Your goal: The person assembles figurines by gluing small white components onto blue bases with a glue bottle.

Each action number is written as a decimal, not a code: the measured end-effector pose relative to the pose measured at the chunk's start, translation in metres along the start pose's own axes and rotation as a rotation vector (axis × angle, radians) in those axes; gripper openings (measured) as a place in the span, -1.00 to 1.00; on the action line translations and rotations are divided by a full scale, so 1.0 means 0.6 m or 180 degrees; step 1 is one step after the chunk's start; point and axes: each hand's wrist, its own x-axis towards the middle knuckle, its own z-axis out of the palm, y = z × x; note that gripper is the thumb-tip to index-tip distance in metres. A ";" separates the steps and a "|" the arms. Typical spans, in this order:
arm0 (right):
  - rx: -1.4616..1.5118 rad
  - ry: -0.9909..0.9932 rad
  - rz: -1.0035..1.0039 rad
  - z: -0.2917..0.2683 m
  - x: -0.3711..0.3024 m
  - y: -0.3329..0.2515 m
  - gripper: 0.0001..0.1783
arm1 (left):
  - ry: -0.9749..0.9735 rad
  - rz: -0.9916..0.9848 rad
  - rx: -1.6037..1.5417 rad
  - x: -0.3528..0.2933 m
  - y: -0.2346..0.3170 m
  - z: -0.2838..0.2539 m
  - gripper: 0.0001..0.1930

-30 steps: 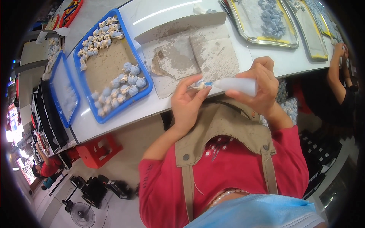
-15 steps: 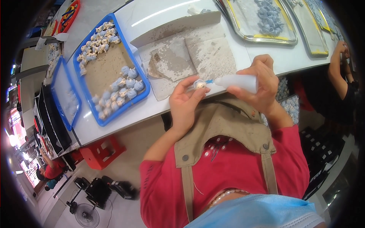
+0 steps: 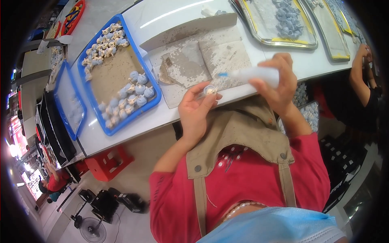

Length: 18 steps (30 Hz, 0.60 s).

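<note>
Between the fingertips of my left hand point(image 3: 197, 106) is a small pale figurine point(image 3: 210, 90), cream and grey-blue, pinched just over the table's near edge. My right hand point(image 3: 279, 81) grips a translucent white squeeze bottle point(image 3: 257, 75) with a thin blue nozzle tip, held nearly level and pointing left. The tip is a little above and to the right of the figurine, apart from it. Behind both hands lies a stained, opened-out cardboard sheet point(image 3: 188, 65) with a raised back flap. The bottle and right fingers are slightly blurred.
A blue tray point(image 3: 142, 65) to the left holds many similar small figurines in two groups. Metal-rimmed trays point(image 3: 279, 41) with grey-blue petal-like parts stand at the back right. A red stool point(image 3: 109, 162) is below the table; another person's arm point(image 3: 358, 73) is at the far right.
My right hand has lifted the bottle up and slightly away, so its blue tip has left the figurine. The left hand stays almost in place, still pinching the figurine.
</note>
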 end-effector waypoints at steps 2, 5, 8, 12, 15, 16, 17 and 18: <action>0.0161 0.0099 0.0404 0.031 0.002 0.019 -0.67 | -0.0012 0.0011 -0.0011 -0.001 0.003 -0.003 -0.64; 0.0745 0.0136 0.1300 0.072 0.006 0.041 -0.69 | -0.0144 0.0206 0.0262 -0.001 0.002 -0.004 -0.63; 0.0463 0.0006 0.1263 0.090 0.020 0.046 -0.68 | -0.0194 0.1341 0.1113 0.000 0.003 -0.009 -0.62; -0.0063 -0.0378 0.0867 0.075 0.017 0.085 -0.74 | -0.0195 0.1035 0.0814 0.004 0.004 -0.007 -0.61; -0.0590 0.0200 0.0310 0.031 0.031 0.124 -0.84 | -0.0219 0.0885 0.0746 -0.001 0.011 -0.009 -0.61; -0.1078 0.0304 0.0044 0.006 0.038 0.153 -0.86 | -0.0234 0.0814 0.0720 -0.001 0.010 -0.008 -0.61; -0.1096 0.0299 0.0044 -0.017 0.043 0.171 -0.86 | -0.0245 0.0808 0.0706 0.001 0.008 -0.006 -0.61; -0.1667 0.0212 0.0076 -0.033 0.050 0.184 -0.87 | -0.0259 0.0782 0.0736 0.001 0.009 -0.004 -0.61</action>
